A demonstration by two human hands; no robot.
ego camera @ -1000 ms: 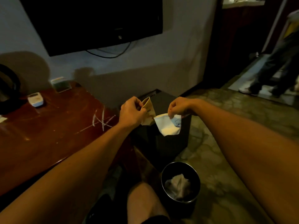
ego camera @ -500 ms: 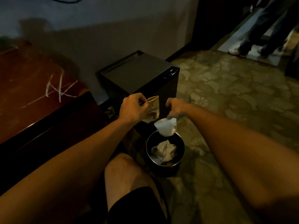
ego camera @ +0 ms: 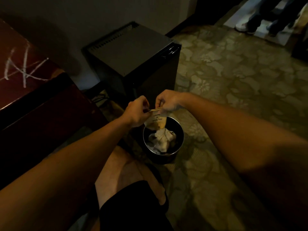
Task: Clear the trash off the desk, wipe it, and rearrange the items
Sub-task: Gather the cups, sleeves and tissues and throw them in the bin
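Item: paper cup (ego camera: 155,120), tan, flattened, printed lettering. Location: held directly over round black bin (ego camera: 180,130) on patterned floor, lower end just above the bin's mouth.

Left hand (ego camera: 136,112): pinched on cup's upper edge. Right hand (ego camera: 166,102): fingers curled onto the same upper edge; both hands close together on the one item.

Change noted: white cup, a moment ago pinched separately in right hand, no longer in either hand; pale crumpled material (ego camera: 162,140) in bin, judged to include it, though not separable in the dim light. Right hand now shifted across onto the tan cup. Hands lower and nearer the bin than one second ago, when both were level with the bench (ego camera: 25,67) top.

Bearing on task: one piece of trash judged disposed of, second about to go; wiping and rearranging not yet begun.

Also present: black cabinet (ego camera: 133,52) behind bin; white scratch marks (ego camera: 23,67) on bench top.
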